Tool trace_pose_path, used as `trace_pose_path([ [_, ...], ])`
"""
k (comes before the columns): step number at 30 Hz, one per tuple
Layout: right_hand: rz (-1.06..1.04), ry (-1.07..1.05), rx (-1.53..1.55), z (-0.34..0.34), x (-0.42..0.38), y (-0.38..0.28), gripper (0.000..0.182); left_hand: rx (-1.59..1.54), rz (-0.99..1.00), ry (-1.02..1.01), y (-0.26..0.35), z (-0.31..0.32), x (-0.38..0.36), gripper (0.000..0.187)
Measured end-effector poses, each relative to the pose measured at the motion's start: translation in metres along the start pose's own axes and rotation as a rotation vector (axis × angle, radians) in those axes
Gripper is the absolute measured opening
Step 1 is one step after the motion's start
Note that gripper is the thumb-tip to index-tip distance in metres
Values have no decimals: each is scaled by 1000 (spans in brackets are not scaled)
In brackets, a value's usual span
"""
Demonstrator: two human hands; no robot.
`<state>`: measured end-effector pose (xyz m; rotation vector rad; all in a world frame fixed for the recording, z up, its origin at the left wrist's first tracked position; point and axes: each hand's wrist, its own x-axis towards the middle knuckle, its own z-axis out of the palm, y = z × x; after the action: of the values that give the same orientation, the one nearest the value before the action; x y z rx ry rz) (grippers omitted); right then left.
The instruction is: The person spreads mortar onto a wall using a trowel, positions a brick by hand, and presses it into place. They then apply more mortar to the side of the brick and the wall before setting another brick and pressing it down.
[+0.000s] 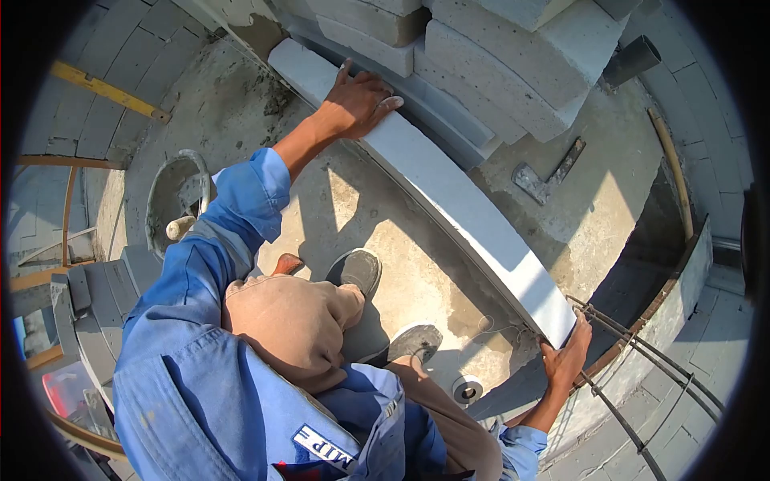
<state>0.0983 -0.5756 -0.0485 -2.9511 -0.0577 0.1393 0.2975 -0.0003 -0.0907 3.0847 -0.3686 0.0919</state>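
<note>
Fingers [370, 83] of the left hand [350, 107] lie bent across the top of a long, white, straight-edged block [453, 204], rather near to its upper-left end, and they reach its far edge. The left thumb is spread apart from them, along the same edge; whether these fingers close tightly around the edge, I cannot tell. The right hand [564, 361] is gripping the opposite end of the block: its thumb presses at the side facing the person, and its fingers [581, 330] bend around the end corner, so this corner sits between them. Most of the block's length stretches uncovered between the two hands, running slantwise above the grey concrete floor [409, 228], in front of the person's dark grey shoes [357, 271].

Just behind the block, near the left fingers, stands a stack of pale grey rectangular blocks [497, 76]. Thin, dark metal bars [629, 340] extend just beside the right hand. Farther beyond the block, a hammer with a worn metal head [532, 184] rests on the floor.
</note>
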Motion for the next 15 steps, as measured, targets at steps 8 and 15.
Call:
trace_pose_path([
  [8, 48, -4, -38, 4, 0, 3, 95, 60, 21, -2, 0, -5, -2, 49],
  [15, 83, -5, 1, -5, -2, -3, 94, 31, 79, 22, -17, 5, 3, 48],
])
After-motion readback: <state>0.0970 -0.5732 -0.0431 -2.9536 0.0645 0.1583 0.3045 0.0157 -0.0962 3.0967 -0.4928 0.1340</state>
